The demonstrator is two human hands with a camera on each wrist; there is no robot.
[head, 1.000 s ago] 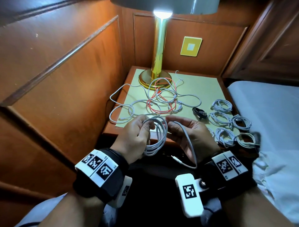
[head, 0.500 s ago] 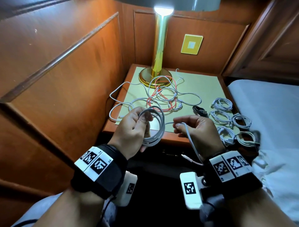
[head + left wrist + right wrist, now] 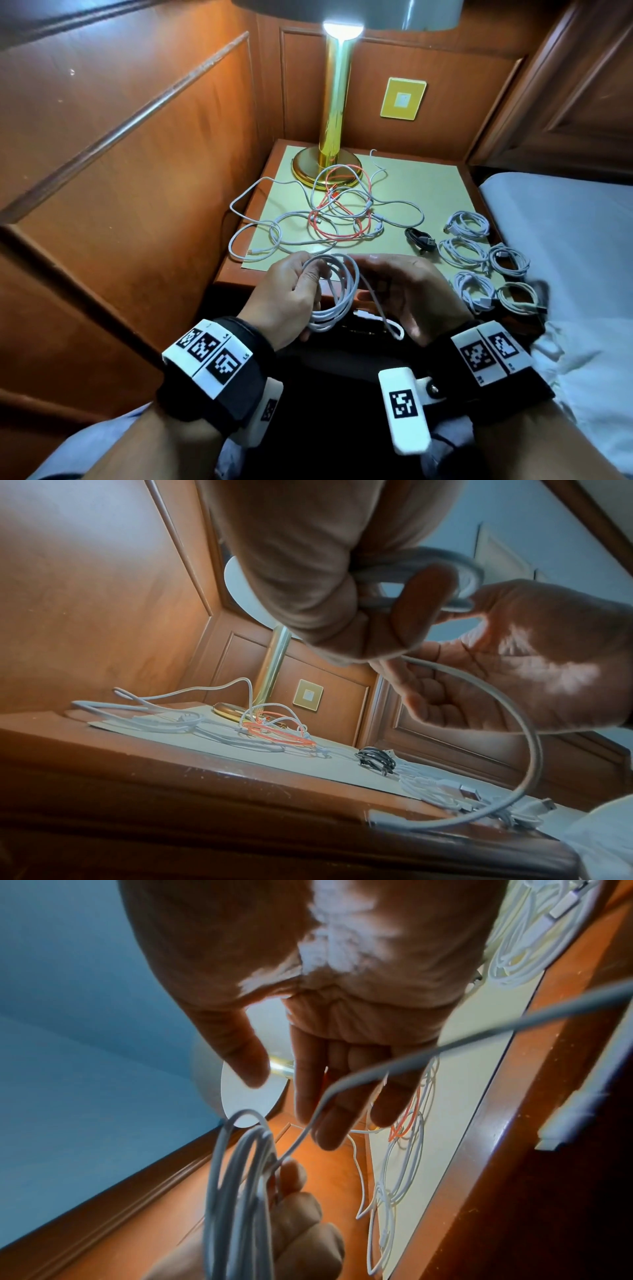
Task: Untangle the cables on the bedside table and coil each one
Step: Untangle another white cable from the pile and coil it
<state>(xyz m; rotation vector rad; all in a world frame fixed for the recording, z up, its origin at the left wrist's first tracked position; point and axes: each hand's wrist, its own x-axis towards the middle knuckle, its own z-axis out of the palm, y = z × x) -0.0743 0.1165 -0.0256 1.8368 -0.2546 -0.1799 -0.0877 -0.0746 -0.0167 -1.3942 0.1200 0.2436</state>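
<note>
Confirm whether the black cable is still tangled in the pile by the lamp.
No, the black cable lies coiled on its own, right of the tangle and apart from it.

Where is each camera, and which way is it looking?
Head: on the person's head, looking down at the bedside table; both hands and wristbands show.
Left wrist: under the left hand, looking up past the white coil at the lamp.
Right wrist: under the right hand, looking along its straight fingers toward the tangle.
All three share the white coil, both hands and the lamp.
</note>
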